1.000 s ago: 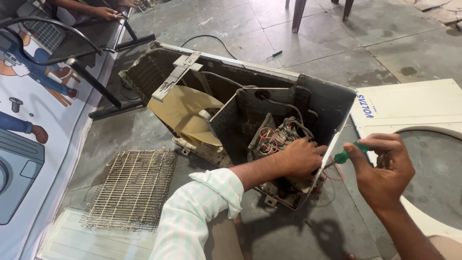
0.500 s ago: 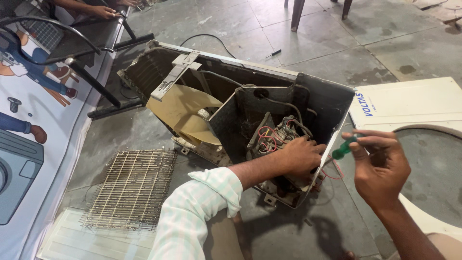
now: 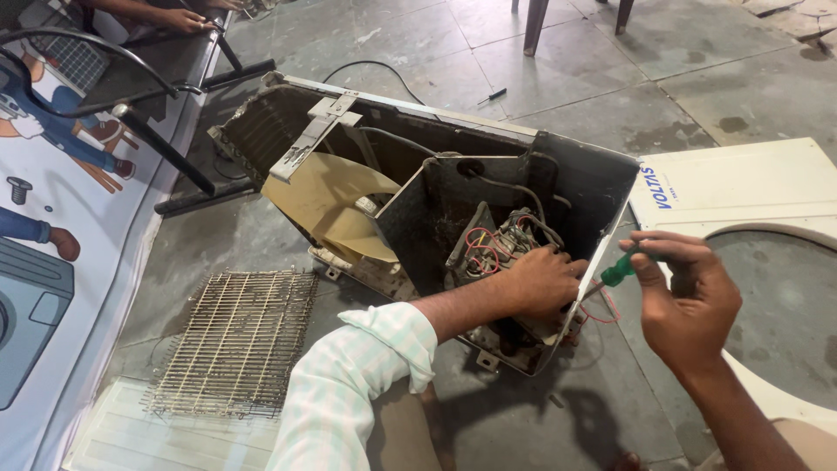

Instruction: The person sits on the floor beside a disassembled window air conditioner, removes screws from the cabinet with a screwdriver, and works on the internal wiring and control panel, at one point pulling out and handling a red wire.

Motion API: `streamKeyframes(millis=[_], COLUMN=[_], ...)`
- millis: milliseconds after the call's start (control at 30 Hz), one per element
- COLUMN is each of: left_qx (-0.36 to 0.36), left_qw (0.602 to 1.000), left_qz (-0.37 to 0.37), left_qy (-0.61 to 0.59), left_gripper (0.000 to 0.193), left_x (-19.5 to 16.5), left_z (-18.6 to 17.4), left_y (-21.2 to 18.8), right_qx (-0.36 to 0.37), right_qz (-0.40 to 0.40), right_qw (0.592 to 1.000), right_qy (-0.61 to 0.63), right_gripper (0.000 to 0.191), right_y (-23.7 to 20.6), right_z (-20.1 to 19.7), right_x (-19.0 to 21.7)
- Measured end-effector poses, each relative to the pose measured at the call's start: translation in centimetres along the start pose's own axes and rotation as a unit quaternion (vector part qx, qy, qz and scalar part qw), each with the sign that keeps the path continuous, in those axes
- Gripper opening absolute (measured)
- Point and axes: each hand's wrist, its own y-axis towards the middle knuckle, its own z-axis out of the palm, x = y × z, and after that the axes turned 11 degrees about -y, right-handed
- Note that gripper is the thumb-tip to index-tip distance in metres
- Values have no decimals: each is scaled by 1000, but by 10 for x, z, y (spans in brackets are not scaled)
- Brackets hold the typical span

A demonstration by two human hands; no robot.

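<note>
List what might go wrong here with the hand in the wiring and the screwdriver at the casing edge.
1. The left hand rests among loose red wires; one may snag or pull free.
2. The green-handled screwdriver in the right hand could slip toward the left hand.
3. The casing edge looks like thin metal and might cut.
</note>
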Motion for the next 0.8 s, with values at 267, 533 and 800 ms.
streamKeyframes(millis=[267,533,800], left_qx=[-7,-10,-5], left_qw=[1000,1000,1000], left_qz=[9,12,4], left_qy=[5,-1,-3], left_gripper=[57,60,50], left_x=[2,2,3], left_z=[5,3,3], left_y=[2,1,1], right_qx=[20,-3,-15], right_qz=[-32,63,-17], right_qw=[999,997,993], right_qy=[-8,41,-117], right_gripper=[30,24,34], right_y=[8,6,12], right_z=[0,4,5], right_x=[16,28,25])
